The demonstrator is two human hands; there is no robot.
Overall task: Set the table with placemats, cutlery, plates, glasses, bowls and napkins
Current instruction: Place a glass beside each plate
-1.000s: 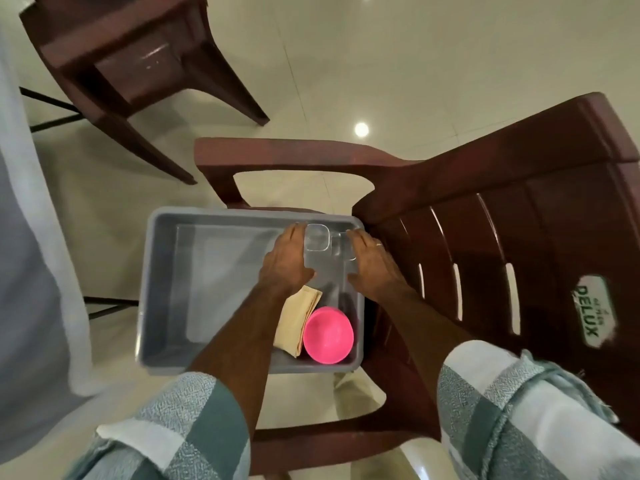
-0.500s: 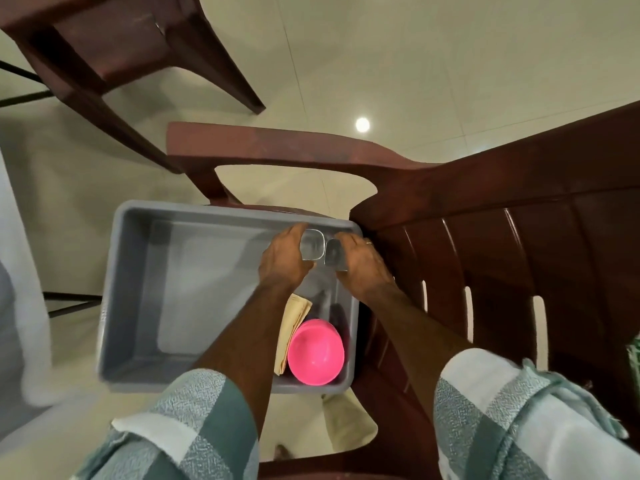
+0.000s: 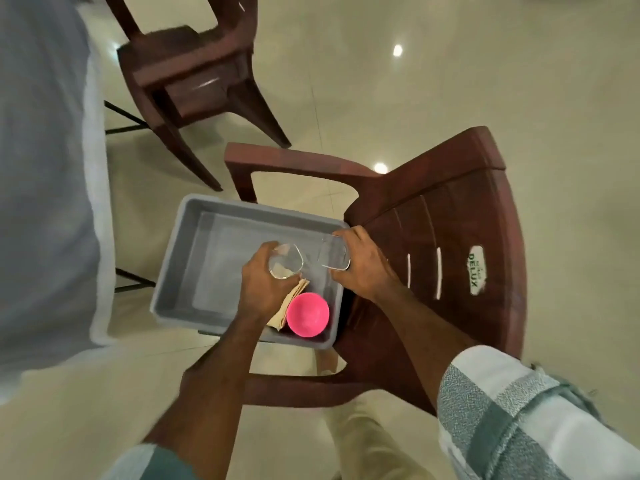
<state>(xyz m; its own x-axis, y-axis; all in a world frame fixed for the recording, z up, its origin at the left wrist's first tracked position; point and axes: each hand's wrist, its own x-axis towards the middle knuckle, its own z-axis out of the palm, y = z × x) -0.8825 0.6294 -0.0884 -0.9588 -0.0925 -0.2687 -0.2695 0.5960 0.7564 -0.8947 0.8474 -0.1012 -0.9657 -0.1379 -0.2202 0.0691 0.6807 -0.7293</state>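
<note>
A grey plastic tub (image 3: 194, 271) rests on the seat of a dark red plastic chair (image 3: 450, 237). My left hand (image 3: 263, 289) grips a clear glass (image 3: 285, 261) and holds it above the tub. A second clear glass (image 3: 333, 252) is gripped in my right hand (image 3: 363, 268), over the tub's right rim. In the tub's near right corner lies a pink bowl (image 3: 307, 314) beside a folded beige napkin (image 3: 289, 303), partly hidden under my left wrist.
A table with a pale cloth (image 3: 45, 168) fills the left side. A second dark red chair (image 3: 194, 81) stands at the top, next to the table. Glossy cream floor tiles (image 3: 450, 81) spread to the right.
Both hands have lifted the two glasses out of the tub's far right corner and moved them apart. The camera has pulled back and up, showing more of the table.
</note>
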